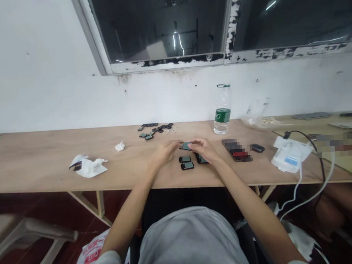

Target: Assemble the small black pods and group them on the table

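Both hands are together over the table in front of me, around a small flat piece [185, 146] with a grey-green face and dark edge. My left hand [167, 150] pinches its left side with closed fingers. On the other side my right hand [206, 150] grips it, the thumb lying over the face. Just below, two similar black-rimmed pieces with grey faces lie flat, an upper one [184, 159] and a lower one [187, 165]. Another black piece [201, 158] rests partly hidden under my right hand. The exact kind of these pieces is too small to tell.
Behind the hands lie several black parts [162, 128] and small white bits [171, 130]. A water bottle [222, 116] stands near the wall. Rightward are a phone [236, 150], a black oval object [258, 148] and a white cabled box [287, 159]. Crumpled tissue [91, 167] lies left.
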`<state>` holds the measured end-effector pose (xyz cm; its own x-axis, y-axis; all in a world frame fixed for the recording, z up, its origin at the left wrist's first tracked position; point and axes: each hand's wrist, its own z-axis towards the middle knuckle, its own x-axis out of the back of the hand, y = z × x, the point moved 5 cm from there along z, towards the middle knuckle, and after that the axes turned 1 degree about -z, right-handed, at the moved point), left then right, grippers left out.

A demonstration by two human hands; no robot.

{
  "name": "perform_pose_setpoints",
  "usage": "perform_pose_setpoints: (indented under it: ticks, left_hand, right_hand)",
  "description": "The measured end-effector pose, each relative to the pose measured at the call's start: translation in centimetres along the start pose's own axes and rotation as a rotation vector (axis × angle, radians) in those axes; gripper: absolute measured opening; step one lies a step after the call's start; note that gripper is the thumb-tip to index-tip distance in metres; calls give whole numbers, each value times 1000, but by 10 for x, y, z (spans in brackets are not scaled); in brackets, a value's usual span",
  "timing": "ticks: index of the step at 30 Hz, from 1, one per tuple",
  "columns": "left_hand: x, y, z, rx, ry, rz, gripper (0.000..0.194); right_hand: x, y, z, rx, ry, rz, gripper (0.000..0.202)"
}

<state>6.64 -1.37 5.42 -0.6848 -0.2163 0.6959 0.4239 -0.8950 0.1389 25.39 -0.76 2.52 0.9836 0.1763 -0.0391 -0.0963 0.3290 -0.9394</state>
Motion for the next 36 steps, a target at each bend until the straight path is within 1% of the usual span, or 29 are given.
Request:
perform_pose_setpoints:
  ticks: [5,9,11,14,16,19,23,26,28,31,33,36]
  left_hand:
    - [3,2,1,-16,-30,-21,26]
    - [1,0,1,-39,-24,-16,25]
    - [1,-3,1,-8,-5,-27,26]
    - [7,-10,1,107,27,-53,28]
    - [13,-18,0,207,18,-57,27]
    - [22,-39,-5,342,-43,-10,24]
    - [29,-76,-19,488,-116,69,18]
    - [28,-98,-32,570,-180,-5,12]
    - [24,-107,-40,603,-269,-72,12]
    - [16,-115,-51,661,-403,-185,28]
    - [11,-118,-55,690,-438,-275,36]
    - [5,-120,-57,689,-441,-365,39]
  right_hand:
    - [-1,1,0,-17,-11,1,36]
    - [-2,-2,-1,-2,-26,-33,37]
    - [-2,-2,-1,-2,-24,-70,35]
    - [2,2,2,13,18,-199,30]
    - [5,4,3,68,84,-360,25]
    - [8,9,3,130,156,-603,16]
    - [7,17,3,101,136,-719,11]
    - [7,17,4,131,136,-781,10]
    - [8,18,4,153,141,-830,11]
    - [9,21,4,152,122,-890,9]
    - [8,23,4,149,109,-914,9]
    - [5,22,3,144,84,-940,13]
